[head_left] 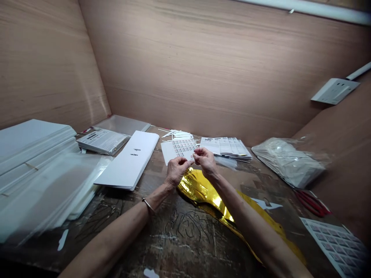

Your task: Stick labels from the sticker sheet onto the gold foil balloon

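My left hand [177, 170] and my right hand [205, 160] meet near the middle of the table, fingertips close together. Both are closed in a pinch, thumb against finger. Whatever they pinch is too small and too covered to name. Just beyond them lies a sheet of small printed labels [183, 146], its near corner partly hidden by my fingers. Below my hands a shiny gold foil piece [199, 184] lies flat, like a deflated foil balloon. My right forearm crosses over it, hiding part of its length.
Left are a stack of white cards [130, 160], a packet of printed cards [102, 139] and clear plastic bags [52, 189]. Printed cards [224, 146] lie behind my right hand. Further right are a plastic-wrapped bundle [290, 160], red-handled scissors [311, 202] and another label sheet [336, 245].
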Motion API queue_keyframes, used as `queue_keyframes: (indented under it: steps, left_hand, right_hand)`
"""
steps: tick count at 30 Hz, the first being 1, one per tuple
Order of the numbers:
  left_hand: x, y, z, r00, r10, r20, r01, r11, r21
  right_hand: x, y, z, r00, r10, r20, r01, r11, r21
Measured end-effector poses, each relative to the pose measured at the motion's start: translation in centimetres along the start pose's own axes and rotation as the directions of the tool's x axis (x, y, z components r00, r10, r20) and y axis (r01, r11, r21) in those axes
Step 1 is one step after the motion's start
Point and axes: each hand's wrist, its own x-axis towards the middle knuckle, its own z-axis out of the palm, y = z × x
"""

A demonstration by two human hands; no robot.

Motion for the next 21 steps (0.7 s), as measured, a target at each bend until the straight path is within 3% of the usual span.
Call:
queue_keyframes:
  steps: [3, 5, 8, 13, 21]
  left_hand:
    - [-1.8, 0.0, 0.7, 0.993, -0.117, -0.012, 0.111, 0.97, -0.217]
    - [-2.4, 0.2, 0.5, 0.984, -0.177, -0.001, 0.17, 0.947, -0.272]
    - [-2.9, 0.8, -0.5, 0.973, -0.221, 0.073, 0.232, 0.937, -0.261]
    - [-3.4, 1.0, -1.8, 0.955, -0.207, 0.213, 0.248, 0.95, -0.189]
    - [-4.0, 1.2, -2.1, 0.929, -0.21, 0.306, 0.272, 0.946, -0.176]
  right_hand:
    - [-1.7, 0.1, 0.1, 1.0, -0.008, 0.019, 0.009, 0.999, -0.036]
    - [-2.7, -0.1, -0.2, 0.999, -0.035, 0.038, 0.039, 0.992, -0.12]
    - [-3.9, -1.0, -0.9, 0.995, -0.021, 0.093, 0.048, 0.954, -0.297]
    - [-4.9, -2.0, -1.2, 0.946, 0.142, 0.292, 0.0, 0.9, -0.436]
    - [-4.4, -0.3, -1.1, 0.939, 0.021, 0.342, 0.238, 0.679, -0.694]
